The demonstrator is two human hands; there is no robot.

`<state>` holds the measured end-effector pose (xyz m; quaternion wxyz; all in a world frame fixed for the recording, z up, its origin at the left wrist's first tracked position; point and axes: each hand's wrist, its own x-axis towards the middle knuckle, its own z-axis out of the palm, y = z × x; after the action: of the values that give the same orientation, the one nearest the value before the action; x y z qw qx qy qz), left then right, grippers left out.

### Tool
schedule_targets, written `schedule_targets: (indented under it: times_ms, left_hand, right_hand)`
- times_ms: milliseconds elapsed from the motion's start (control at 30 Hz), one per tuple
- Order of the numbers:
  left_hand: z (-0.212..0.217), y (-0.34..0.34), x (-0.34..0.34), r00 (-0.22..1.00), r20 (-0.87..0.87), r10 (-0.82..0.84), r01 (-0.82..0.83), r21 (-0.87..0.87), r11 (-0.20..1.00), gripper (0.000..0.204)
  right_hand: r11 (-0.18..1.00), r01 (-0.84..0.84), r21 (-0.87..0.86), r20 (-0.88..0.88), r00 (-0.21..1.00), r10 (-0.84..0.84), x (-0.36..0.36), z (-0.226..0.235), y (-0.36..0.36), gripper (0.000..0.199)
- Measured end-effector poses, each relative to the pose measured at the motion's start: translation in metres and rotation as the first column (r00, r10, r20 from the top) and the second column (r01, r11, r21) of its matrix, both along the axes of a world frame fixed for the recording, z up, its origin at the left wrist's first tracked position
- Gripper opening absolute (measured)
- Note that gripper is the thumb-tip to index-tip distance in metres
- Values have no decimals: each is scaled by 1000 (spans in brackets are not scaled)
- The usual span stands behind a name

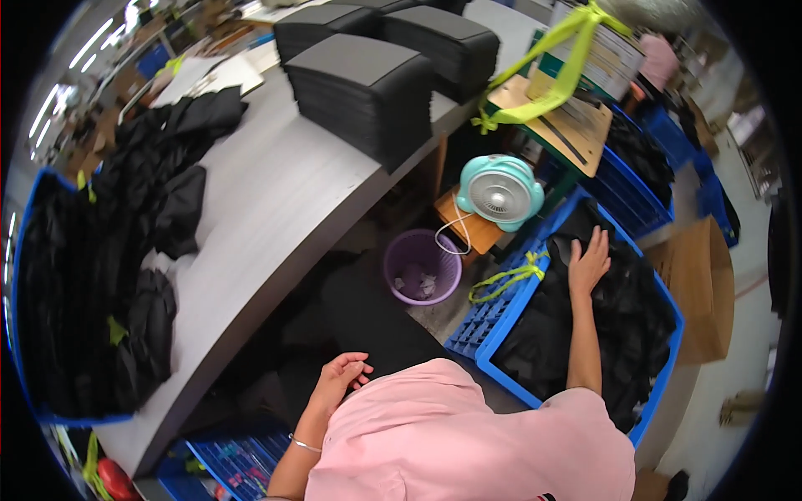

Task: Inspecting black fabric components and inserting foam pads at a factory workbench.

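Note:
My right hand point(590, 263) reaches into a blue plastic crate point(511, 386) on my right. Its fingers are spread and lie on the black fabric pieces point(543, 326) heaped inside; no piece is gripped. My left hand point(341, 377) hangs in front of my body by my lap, fingers loosely bent and apart, holding nothing. Below the table edge, its palm side is partly hidden. A yellow-green strip point(514, 274) is tied to the crate's near-left side.
On the grey table point(259, 184) stand stacks of black flat pieces point(359, 92); black garments point(83, 275) fill a blue crate at left. A teal fan point(501, 192), a purple waste basket point(422, 267) and a cardboard box point(692, 288) flank the right crate.

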<state>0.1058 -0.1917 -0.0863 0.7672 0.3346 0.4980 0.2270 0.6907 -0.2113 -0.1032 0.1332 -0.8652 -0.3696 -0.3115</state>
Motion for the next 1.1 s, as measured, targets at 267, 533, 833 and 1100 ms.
schedule_targets:
  times_ms: [267,533,833,1100]
  left_hand:
    - [-8,-6,-6,998,-20,53,-53,24,998,24]
    - [-8,14,-10,999,-1,45,-44,169,985,23]
    - [82,172,-118,550,-254,796,239,961,142,26]
    - [118,281,-192,88,-536,839,886,428,180,28]
  right_hand:
    - [951,-65,-301,-153,988,19,34,-79,4,53]
    - [804,-307,-509,-603,794,-78,115,-97,-50,67]
    - [928,-321,-191,-303,918,255,-80,6,22,45]
    - [530,-848,8,-453,469,758,-263,28,61,39]
